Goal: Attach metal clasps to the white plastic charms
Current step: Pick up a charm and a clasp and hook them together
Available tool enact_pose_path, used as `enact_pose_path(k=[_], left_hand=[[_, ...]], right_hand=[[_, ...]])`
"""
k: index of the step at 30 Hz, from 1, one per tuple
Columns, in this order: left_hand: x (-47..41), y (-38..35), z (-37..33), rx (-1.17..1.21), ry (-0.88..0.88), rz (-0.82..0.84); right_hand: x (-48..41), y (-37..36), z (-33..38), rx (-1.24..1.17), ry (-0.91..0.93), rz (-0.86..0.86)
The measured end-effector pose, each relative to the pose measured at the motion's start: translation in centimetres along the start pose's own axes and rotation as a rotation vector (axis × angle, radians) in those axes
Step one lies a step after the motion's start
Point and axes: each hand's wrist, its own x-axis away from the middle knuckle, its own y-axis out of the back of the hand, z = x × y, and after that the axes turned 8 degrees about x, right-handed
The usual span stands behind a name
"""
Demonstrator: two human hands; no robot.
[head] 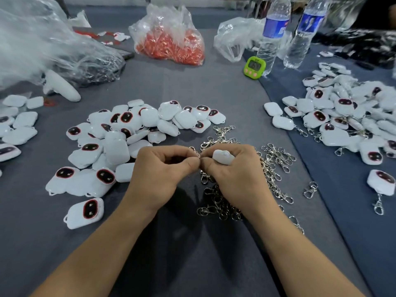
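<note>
Head view: left hand (165, 168) pinched a wiry metal clasp (197, 154); right hand (232, 175) clutched a smooth, rounded white charm (222, 157).

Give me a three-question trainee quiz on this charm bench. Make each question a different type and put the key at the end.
1. True or false: the right hand grips a white charm while the left hand pinches a clasp at it.
2. The loose clasps lie: A) in a tray; B) on the cloth, under and to the right of the hands; C) hung on a rack.
3. Fill in: the finished charms, clasps already attached, are piled on the person's ____ side.
Key: 1 true; 2 B; 3 right.
</note>
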Motion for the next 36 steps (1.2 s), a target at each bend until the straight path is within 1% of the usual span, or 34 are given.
enact_pose_path(k=[5,8,11,14,17,22,28,30,32,34,36], left_hand=[[-0.4,1.1,0.0,0.025,0.088,0.113],[-0.3,1.1,0.0,0.052,0.086,0.090],[-0.2,0.7,0.0,0.041,0.053,0.083],[-0.2,0.8,-0.2,0.034,0.038,0.088],[-0.4,1.3,-0.6,0.002,0.039,0.102],[-0.4,2.4,-1.0,-0.048,0.077,0.263],[-0.5,2.9,-1.5,-0.015,0.100,0.355],[-0.4,2.7,-1.4,-0.026,0.096,0.337],[-0.2,2.2,-1.3,-0.060,0.082,0.275],[-0.2,1.5,-1.0,-0.089,0.072,0.133],[-0.1,1.3,-0.8,-0.262,0.007,-0.082]], right_hand=[[0.0,0.1,0.0,-0.019,0.035,0.032],[-0.3,0.1,-0.1,-0.057,0.031,0.069],[-0.5,0.1,-0.3,-0.091,0.016,0.068],[-0.6,0.0,-0.5,-0.092,0.014,0.075],[-0.6,-0.1,-0.5,-0.082,0.015,0.121],[-0.6,-0.1,-0.3,-0.052,0.021,0.200],[-0.3,0.1,-0.1,-0.056,0.024,0.249],[-0.2,0.2,0.0,-0.059,0.020,0.260],[-0.1,0.3,0.2,-0.026,0.020,0.248],[0.0,0.4,0.2,0.047,0.031,0.167],[-0.2,0.6,0.2,0.109,0.018,0.091]])
